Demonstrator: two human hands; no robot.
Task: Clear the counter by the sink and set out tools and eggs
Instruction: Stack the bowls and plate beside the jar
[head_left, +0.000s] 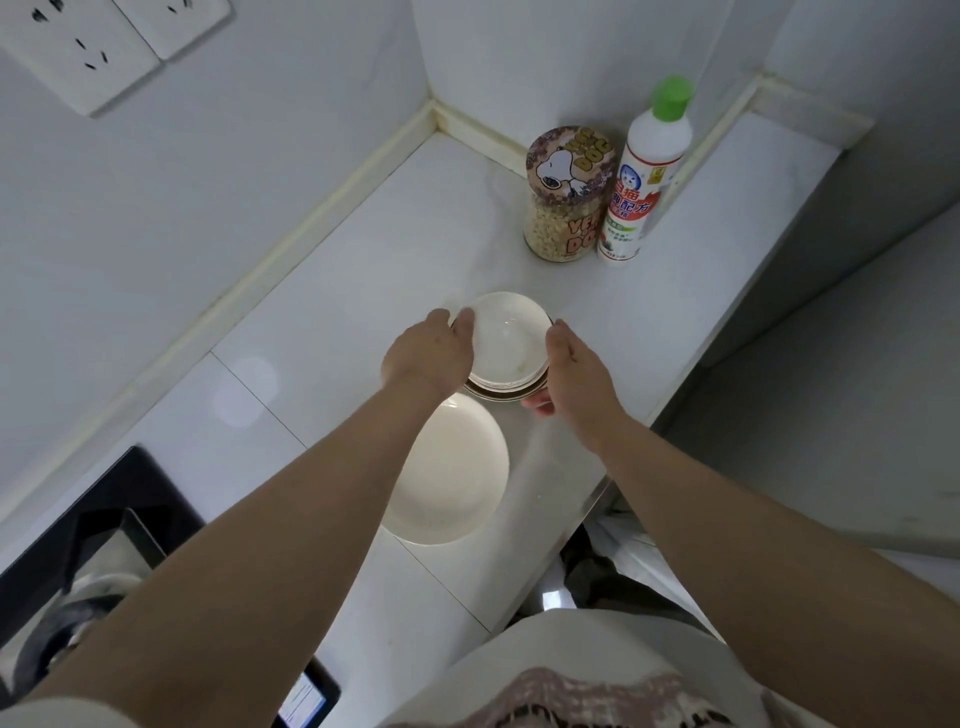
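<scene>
Looking down, we get a white counter (363, 249) running from near left to the far corner, with walls on its left and far sides. A black cooktop (124, 493) sits at the near left end, cut off by the frame edge. Next in size is a white plate (452, 478), flat on the counter mid-frame and partly under our left forearm. Just past its far rim we mark the bowl stack (511, 338): a white bowl on top, darker-rimmed dishes below. We cannot tell whether the stack rests on the counter or is lifted.

Our left hand (431, 353) grips the stack's left side, fingers close together and curled over the top bowl's rim. Our right hand (574, 374) holds the right side, fingers pressed together along the edge, thumb tucked under the near rim.

In the far right corner, well apart from the stack, a white bottle (644, 176) with a green cap stands upright. Just left of it, touching or nearly so, is a clear jar (563, 228) with a cartoon-dog lid, holding pale grains. A wall socket (93, 57) sits far left on the wall.
</scene>
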